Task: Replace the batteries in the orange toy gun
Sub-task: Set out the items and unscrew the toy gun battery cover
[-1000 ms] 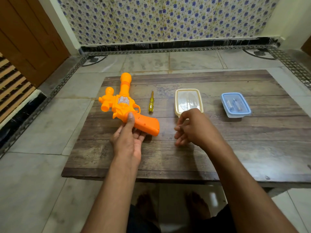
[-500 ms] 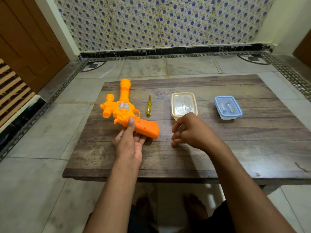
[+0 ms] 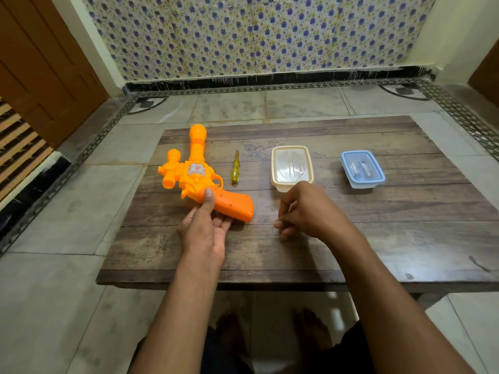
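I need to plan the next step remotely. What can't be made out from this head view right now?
- Toy gun: underside and grip's lower edge hidden by the table and left hand; battery cover and screw too small to confirm.
- Cream box: near edge hidden by right hand; contents blurred by the lid.
- Blue box: items inside too small to identify.
- Screwdriver: tip type too small.

Low wooden table (image 3: 351, 238), grey tiled floor (image 3: 48, 292), blue-flowered wall tiles (image 3: 256, 33), wooden door (image 3: 40, 63)
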Action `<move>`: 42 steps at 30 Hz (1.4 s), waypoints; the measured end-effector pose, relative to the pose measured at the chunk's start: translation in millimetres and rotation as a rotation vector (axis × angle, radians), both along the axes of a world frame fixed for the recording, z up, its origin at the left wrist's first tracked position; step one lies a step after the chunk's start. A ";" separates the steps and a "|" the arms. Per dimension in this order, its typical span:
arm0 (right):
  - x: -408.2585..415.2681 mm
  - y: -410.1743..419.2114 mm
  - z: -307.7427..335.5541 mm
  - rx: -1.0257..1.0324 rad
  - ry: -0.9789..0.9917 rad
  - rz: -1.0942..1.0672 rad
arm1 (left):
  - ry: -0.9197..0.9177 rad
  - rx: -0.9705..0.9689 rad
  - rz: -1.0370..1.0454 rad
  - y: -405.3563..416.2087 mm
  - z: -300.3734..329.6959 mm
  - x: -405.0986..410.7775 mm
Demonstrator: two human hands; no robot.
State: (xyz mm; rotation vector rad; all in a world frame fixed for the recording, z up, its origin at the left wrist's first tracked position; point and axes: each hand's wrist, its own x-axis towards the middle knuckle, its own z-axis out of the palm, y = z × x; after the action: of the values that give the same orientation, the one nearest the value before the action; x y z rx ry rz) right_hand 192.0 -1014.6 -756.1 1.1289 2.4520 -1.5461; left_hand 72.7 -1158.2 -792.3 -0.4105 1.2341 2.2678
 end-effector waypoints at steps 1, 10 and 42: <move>1.1 1.2 0.8 -0.016 0.005 0.016 | 0.000 0.000 0.001 0.1 -0.5 -0.5; 0.9 0.7 0.4 0.114 0.030 -0.045 | -0.005 0.015 -0.007 -0.1 -0.3 -2.0; 4.4 14.6 -8.1 0.376 -0.099 0.087 | -0.030 0.003 -0.017 0.8 2.6 -1.8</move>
State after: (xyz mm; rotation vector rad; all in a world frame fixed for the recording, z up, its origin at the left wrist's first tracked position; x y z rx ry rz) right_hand 196.4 -999.9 -764.2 1.0902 2.7521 -1.0054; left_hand 70.9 -1157.4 -789.6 -0.4295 1.2151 2.2410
